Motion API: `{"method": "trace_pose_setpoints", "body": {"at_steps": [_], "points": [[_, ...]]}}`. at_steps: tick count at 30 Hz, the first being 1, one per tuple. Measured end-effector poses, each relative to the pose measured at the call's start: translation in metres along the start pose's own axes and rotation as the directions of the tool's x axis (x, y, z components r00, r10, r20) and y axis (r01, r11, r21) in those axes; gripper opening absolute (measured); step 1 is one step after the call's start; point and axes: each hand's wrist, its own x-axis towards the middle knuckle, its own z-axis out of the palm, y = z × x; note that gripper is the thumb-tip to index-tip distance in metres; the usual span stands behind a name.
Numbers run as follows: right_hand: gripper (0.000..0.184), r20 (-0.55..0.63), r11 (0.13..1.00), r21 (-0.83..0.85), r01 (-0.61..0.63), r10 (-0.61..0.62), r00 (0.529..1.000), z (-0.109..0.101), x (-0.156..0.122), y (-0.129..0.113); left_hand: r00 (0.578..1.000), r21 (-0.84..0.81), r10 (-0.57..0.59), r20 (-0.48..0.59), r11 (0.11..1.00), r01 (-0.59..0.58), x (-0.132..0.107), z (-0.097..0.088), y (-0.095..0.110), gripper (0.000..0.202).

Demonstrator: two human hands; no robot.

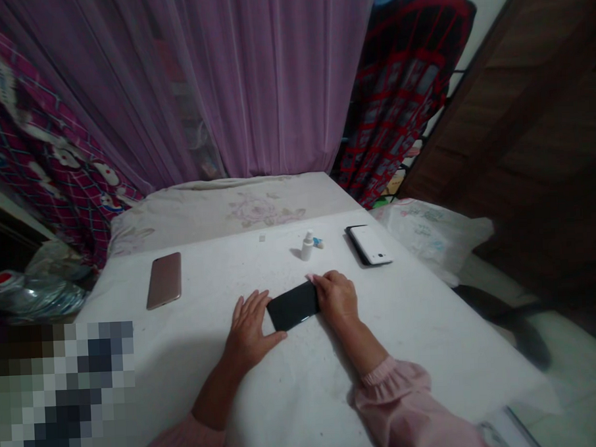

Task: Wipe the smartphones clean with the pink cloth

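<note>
A black smartphone lies flat on the white-covered surface, held between my two hands. My left hand has its fingers spread, with the thumb and fingers against the phone's left end. My right hand sits over the phone's right end and hides that part. Farther back lie a rose-gold smartphone to the left and a white smartphone to the right. A small white bottle stands upright beside a small blue-and-white item.
A small pale square lies near the bottle. A pale floral pillow lies along the far edge, with a purple curtain behind it. A white plastic bag sits right, and crumpled clear plastic sits left.
</note>
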Motion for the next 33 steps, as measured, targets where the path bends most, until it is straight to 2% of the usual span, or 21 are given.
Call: {"method": "trace_pose_setpoints", "body": {"at_steps": [3,7,9,11,14,17,19,22,26,28,30,33], "points": [[0.025,0.024,0.986,0.085,0.142,-0.144,0.989,0.001,-0.017,-0.030,1.000,0.009,0.004,-0.004,1.000,-0.004,0.000,0.001,-0.001,0.061],[0.018,0.089,0.937,0.204,0.285,-0.307,0.947,-0.005,-0.041,-0.063,1.000,0.017,0.016,-0.004,1.000,-0.016,0.000,0.002,-0.002,0.062],[0.015,0.111,0.909,0.253,0.332,-0.369,0.923,-0.009,-0.048,-0.066,1.000,0.016,0.022,-0.012,1.000,-0.022,-0.001,0.002,-0.002,0.062],[0.015,0.113,0.893,0.280,0.352,-0.395,0.912,-0.012,-0.051,-0.058,1.000,0.013,0.022,-0.021,1.000,-0.022,-0.001,0.002,-0.002,0.061],[0.022,0.072,0.918,0.259,0.302,-0.330,0.941,-0.014,-0.047,-0.029,1.000,0.007,0.018,-0.017,1.000,-0.018,-0.001,0.001,-0.001,0.061],[0.025,0.019,0.967,0.188,0.173,-0.180,0.983,-0.015,-0.039,0.005,1.000,0.001,0.021,-0.007,1.000,-0.021,0.000,0.000,-0.002,0.061],[0.026,-0.012,0.982,0.160,0.103,-0.103,0.995,-0.015,-0.036,0.020,1.000,0.000,0.019,-0.006,1.000,-0.019,0.000,0.000,-0.002,0.061],[0.028,-0.031,0.981,0.175,0.088,-0.084,0.996,-0.015,-0.038,0.018,1.000,-0.002,0.016,0.001,1.000,-0.016,0.001,-0.001,-0.002,0.060],[0.027,0.026,0.949,0.235,0.211,-0.223,0.974,-0.016,-0.049,-0.011,1.000,0.000,0.022,0.008,1.000,-0.022,0.000,-0.001,-0.002,0.061],[0.026,0.046,0.939,0.248,0.240,-0.259,0.965,-0.016,-0.050,-0.018,1.000,0.003,0.023,0.007,1.000,-0.023,0.000,-0.001,-0.002,0.061],[0.026,0.047,0.952,0.234,0.198,-0.215,0.976,-0.015,-0.045,-0.012,1.000,0.004,0.024,0.004,1.000,-0.024,0.000,-0.001,-0.002,0.061],[0.026,0.032,0.983,0.170,0.068,-0.075,0.997,-0.010,-0.030,0.009,1.000,0.006,0.026,0.000,1.000,-0.026,0.000,0.000,-0.002,0.061]]}}
